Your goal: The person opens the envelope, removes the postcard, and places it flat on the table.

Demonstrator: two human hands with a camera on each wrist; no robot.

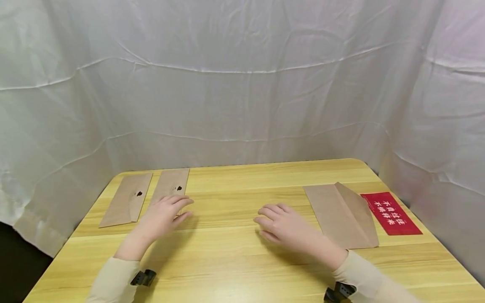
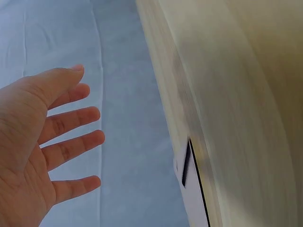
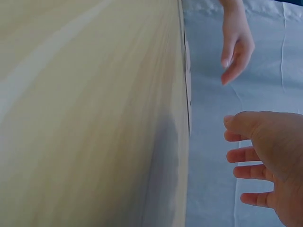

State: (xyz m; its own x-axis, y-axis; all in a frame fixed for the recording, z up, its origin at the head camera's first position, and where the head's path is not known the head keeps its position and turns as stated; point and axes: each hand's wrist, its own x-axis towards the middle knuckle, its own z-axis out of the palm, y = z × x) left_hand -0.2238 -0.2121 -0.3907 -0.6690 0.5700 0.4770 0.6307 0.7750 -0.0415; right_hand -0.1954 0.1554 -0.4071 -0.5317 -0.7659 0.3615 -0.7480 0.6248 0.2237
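Note:
My left hand (image 1: 163, 215) hovers over the left of the table, fingers loosely extended and holding nothing. In the head view it overlaps the lower part of a brown paper envelope (image 1: 171, 180) with a small dark mark. Beside that lies a second such envelope (image 1: 126, 200), its flap folded down. My right hand (image 1: 284, 225) is held in the air right of the middle, empty, fingers relaxed and slightly spread. Close to its right lies a larger-looking brown envelope (image 1: 331, 212) with its flap (image 1: 358, 210) unfolded. A red card (image 1: 392, 214) with white characters lies against that flap's side.
The wooden table (image 1: 227, 261) has a rounded far corner, and white curtains (image 1: 242, 101) hang behind it and on both sides. A dark band-like device (image 1: 144, 277) sits at the left wrist, with another (image 1: 339, 291) at the right.

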